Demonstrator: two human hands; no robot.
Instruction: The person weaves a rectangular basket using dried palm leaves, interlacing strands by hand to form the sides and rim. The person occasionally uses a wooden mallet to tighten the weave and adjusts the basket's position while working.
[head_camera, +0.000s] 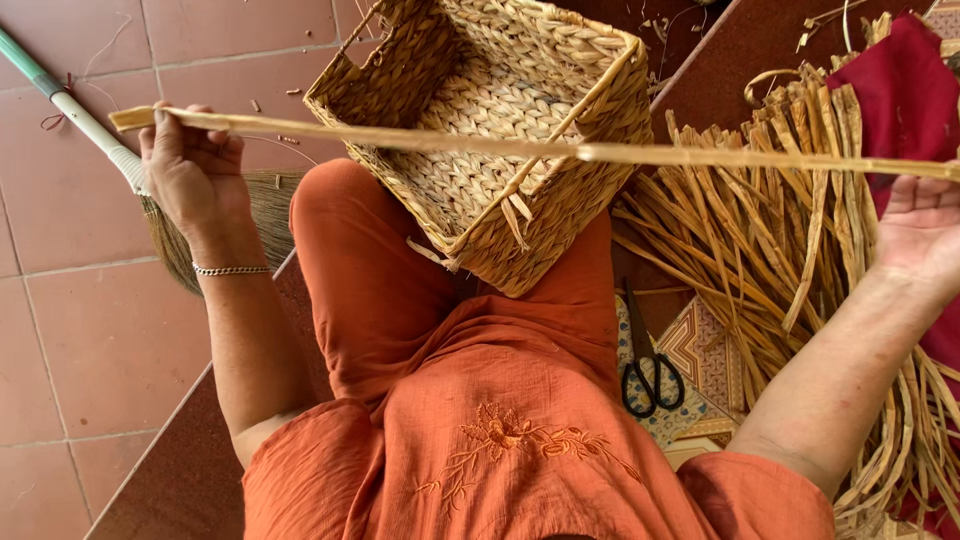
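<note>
A long flat dried straw strip (500, 146) stretches across the view, held taut between both hands. My left hand (190, 165) grips its left end at the upper left, a bracelet on the wrist. My right hand (920, 225) holds the other end at the right edge, palm partly turned up. Under the strip, a square woven straw basket (500, 120) rests tilted on my lap, its opening facing up and away, with loose strand ends sticking out near its lower corner.
A pile of dried straw strips (780, 230) lies on the right beside a dark red cloth (900, 90). Black-handled scissors (650, 370) lie on a patterned mat. A broom (110, 150) rests on the tiled floor at the left.
</note>
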